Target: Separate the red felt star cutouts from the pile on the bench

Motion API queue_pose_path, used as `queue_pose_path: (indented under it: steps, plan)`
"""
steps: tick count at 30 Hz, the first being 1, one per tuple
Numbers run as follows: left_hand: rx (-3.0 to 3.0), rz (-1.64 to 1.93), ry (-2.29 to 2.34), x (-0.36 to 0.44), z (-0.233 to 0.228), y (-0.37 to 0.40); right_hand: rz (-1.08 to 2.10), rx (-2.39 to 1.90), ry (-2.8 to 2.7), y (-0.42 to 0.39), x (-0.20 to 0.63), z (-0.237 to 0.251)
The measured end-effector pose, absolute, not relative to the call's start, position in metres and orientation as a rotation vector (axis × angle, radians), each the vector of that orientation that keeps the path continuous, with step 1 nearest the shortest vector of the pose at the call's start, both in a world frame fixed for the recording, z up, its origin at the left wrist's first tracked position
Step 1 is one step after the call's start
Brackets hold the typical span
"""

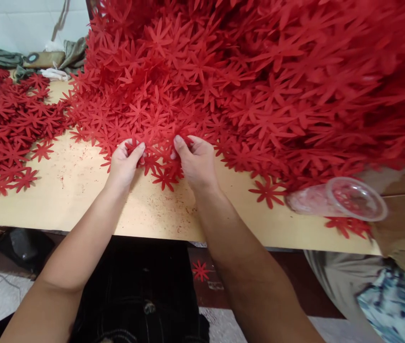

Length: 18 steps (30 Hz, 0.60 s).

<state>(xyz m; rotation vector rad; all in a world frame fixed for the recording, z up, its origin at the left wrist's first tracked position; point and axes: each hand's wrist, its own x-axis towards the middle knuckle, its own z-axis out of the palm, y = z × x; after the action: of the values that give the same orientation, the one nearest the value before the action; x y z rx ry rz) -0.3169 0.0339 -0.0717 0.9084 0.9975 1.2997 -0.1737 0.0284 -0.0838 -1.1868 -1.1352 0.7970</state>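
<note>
Both hands' fingers pinch red flower cutouts (pixel 159 164) — left hand (pixel 124 164), right hand (pixel 197 162). A heaped pile (pixel 259 81) crowds behind; a plastic cup (pixel 341 197) lies right — bare tabletop (pixel 81 190) nearer the edge.

Bare tan tabletop (pixel 81 190) open along near edge, between loose red flower cutouts (pixel 9 128) far left and large heaped red flower-shaped cutout pile (pixel 259 81). Blocked right by clear plastic cup lying sideways (pixel 341 197); single flower cutout (pixel 267 191) just beside.
</note>
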Motion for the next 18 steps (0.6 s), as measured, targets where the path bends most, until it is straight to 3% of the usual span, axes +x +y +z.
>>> queue_pose_path:
  steps: [18]
  plan:
    - [0.926,1.571,1.055,-0.324,-0.08,0.042,0.75,-1.164,-1.313,0.059,-0.169,-0.086]
